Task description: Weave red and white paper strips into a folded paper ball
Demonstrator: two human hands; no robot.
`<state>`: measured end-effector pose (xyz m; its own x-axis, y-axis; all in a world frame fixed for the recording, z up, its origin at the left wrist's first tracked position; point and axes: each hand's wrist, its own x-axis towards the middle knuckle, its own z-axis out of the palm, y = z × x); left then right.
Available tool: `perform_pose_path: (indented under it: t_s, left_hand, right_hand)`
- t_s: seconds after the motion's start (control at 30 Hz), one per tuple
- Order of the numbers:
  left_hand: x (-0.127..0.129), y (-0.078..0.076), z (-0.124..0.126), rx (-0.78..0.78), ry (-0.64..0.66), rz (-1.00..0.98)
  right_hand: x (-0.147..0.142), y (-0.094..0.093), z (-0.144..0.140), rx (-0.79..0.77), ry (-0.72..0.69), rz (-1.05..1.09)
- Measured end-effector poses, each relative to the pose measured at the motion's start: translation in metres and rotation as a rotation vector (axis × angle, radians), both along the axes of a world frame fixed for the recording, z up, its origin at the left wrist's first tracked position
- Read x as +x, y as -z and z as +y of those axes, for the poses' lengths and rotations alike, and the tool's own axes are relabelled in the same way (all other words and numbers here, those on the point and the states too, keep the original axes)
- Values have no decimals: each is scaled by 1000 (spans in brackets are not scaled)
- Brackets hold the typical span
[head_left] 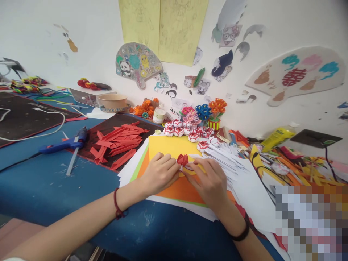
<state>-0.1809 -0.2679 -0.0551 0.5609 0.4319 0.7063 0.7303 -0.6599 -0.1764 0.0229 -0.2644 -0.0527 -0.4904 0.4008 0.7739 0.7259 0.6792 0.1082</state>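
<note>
A small red folded paper piece (182, 160) with some white paper under it is held between both hands, just above a yellow sheet (168, 145). My left hand (160, 172) has its fingers curled and pinches the piece from the left. My right hand (209, 179) grips the right side with thumb and fingertips, near a white paper strip. Fingers hide part of the piece. Left of the hands lies a pile of red folded paper strips (122, 139). White folded strips (225, 159) are heaped on the right, below several finished red-and-white paper balls (193, 135).
A blue glue gun (65, 142) with its cord lies on the blue table at left. Behind stand a beige bowl (112, 102), a small glue jar (159, 114) and craft flowers (203, 111). A yellow bottle (278, 137) and paper scraps fill the right side.
</note>
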Motion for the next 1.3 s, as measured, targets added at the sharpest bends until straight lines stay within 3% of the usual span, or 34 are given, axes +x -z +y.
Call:
perform_pose_path:
  t_s: [0.17, 0.37, 0.67, 0.97, 1.13, 1.3]
  left_hand:
    - [2, 3, -1, 79, 8, 62]
    - [1, 6, 1, 67, 48, 133]
    - [-3, 4, 2, 27, 109, 297]
    - [-2, 1, 4, 36, 120, 324]
    - [-2, -1, 4, -66, 107, 245]
    - [5, -6, 5, -339, 82, 7]
  right_hand:
    - [-6, 2, -4, 96, -35, -65]
    - [-7, 13, -1, -61, -101, -66]
    - [-2, 9, 3, -57, -232, -197]
    - [4, 11, 9, -344, -374, 28]
    - [9, 13, 13, -488, -404, 220]
    - [5, 4, 9, -648, -320, 365]
